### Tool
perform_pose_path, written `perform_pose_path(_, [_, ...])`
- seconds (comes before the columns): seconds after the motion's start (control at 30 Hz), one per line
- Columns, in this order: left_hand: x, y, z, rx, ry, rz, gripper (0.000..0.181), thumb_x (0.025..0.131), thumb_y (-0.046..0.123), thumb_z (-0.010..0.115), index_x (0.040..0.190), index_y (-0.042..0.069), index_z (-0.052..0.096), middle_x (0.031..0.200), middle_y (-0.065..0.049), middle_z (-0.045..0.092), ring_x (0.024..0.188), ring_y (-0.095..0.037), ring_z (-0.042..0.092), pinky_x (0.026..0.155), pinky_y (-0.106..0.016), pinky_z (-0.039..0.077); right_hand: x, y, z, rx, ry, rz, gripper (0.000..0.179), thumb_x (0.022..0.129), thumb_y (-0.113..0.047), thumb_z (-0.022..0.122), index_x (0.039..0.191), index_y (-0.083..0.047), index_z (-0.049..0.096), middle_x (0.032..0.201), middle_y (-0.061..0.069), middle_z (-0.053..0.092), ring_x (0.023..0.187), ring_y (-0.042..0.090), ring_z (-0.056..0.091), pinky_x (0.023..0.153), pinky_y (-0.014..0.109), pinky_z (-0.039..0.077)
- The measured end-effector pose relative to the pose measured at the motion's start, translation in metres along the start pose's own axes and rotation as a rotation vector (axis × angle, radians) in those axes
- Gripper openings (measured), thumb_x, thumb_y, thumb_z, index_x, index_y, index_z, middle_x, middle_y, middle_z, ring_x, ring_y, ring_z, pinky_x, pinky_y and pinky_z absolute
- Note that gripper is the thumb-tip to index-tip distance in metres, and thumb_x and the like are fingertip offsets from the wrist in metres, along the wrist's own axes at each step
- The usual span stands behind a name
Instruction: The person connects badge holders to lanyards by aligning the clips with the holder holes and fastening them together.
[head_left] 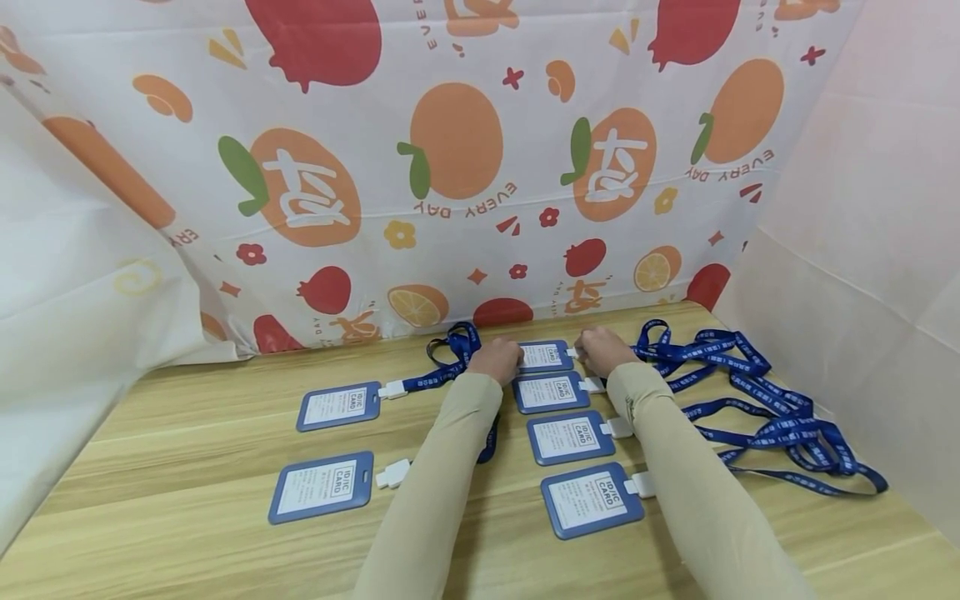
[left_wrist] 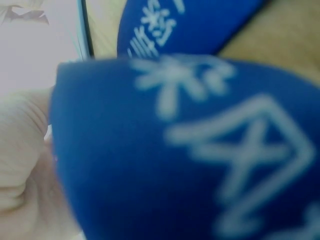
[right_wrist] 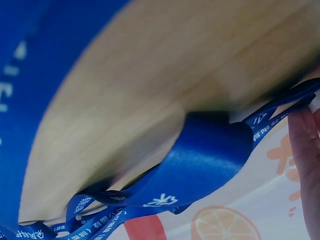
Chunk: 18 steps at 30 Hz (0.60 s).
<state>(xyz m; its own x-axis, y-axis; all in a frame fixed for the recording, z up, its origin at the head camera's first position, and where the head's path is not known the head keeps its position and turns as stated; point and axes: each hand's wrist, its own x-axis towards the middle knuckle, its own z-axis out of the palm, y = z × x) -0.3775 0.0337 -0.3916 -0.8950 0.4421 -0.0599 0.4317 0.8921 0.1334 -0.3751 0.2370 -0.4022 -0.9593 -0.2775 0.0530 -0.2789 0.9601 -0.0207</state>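
Observation:
At the far end of the right-hand column lies a blue ID card holder (head_left: 545, 356) with a white insert. My left hand (head_left: 497, 360) holds its left edge, fingers curled. At its other end, my right hand (head_left: 603, 350) pinches the white clip (head_left: 573, 353) that joins it to a blue lanyard. Both hands' fingertips are partly hidden in the head view. A blue printed lanyard (left_wrist: 185, 150) covers most of the left wrist view, beside the left hand. In the right wrist view, fingers (right_wrist: 304, 150) touch the lanyard end, and a lanyard loop (right_wrist: 200, 155) hangs near.
Several more holders, one being this blue holder (head_left: 585, 500), line up nearer me with clips attached. Left of my arms lie a holder with its clip (head_left: 341, 406) and another holder (head_left: 321, 488) apart from its white clip (head_left: 393, 473). Tangled lanyards (head_left: 787, 425) spread at right. A fruit-print cloth (head_left: 465, 250) stands behind.

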Motion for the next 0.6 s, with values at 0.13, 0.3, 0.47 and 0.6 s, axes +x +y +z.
perform_pose_path(0.13, [0.0002, -0.0009, 0.0014, -0.01, 0.008, 0.002, 0.021, 0.097, 0.009, 0.07, 0.116, 0.012, 0.078, 0.116, -0.006, 0.07, 0.095, -0.018, 0.061, 0.091, -0.036, 0.054, -0.0006, -0.0006, -0.0006, 0.009, 0.001, 0.006, 0.023, 0.09, 0.005, 0.072, 0.113, 0.004, 0.075, 0.108, 0.017, 0.072, 0.104, 0.031, 0.068, 0.091, 0.04, 0.054])
perform_pose_path(0.3, [0.0005, -0.0026, 0.0029, -0.023, 0.004, 0.008, 0.023, 0.097, 0.01, 0.07, 0.119, 0.012, 0.077, 0.119, -0.006, 0.07, 0.1, -0.018, 0.062, 0.093, -0.036, 0.053, -0.0008, -0.0004, 0.0004, 0.008, -0.003, 0.003, 0.022, 0.09, 0.004, 0.072, 0.112, 0.004, 0.075, 0.109, 0.017, 0.072, 0.105, 0.032, 0.068, 0.092, 0.04, 0.054])
perform_pose_path(0.47, [0.0011, -0.0027, 0.0026, -0.013, 0.011, 0.008, 0.019, 0.096, 0.012, 0.071, 0.114, 0.013, 0.078, 0.115, -0.005, 0.07, 0.097, -0.017, 0.063, 0.09, -0.035, 0.054, 0.0008, 0.0005, 0.0031, -0.013, 0.011, -0.006, 0.022, 0.089, 0.004, 0.074, 0.112, 0.003, 0.075, 0.107, 0.016, 0.072, 0.103, 0.031, 0.068, 0.091, 0.04, 0.055])
perform_pose_path(0.6, [0.0016, -0.0025, 0.0026, -0.017, 0.007, 0.009, 0.018, 0.096, 0.013, 0.071, 0.113, 0.012, 0.078, 0.114, -0.005, 0.069, 0.092, -0.018, 0.061, 0.088, -0.035, 0.055, 0.001, 0.0007, 0.0033, -0.011, 0.007, 0.001, 0.024, 0.088, 0.004, 0.075, 0.112, 0.003, 0.075, 0.104, 0.015, 0.071, 0.101, 0.03, 0.069, 0.09, 0.039, 0.055])
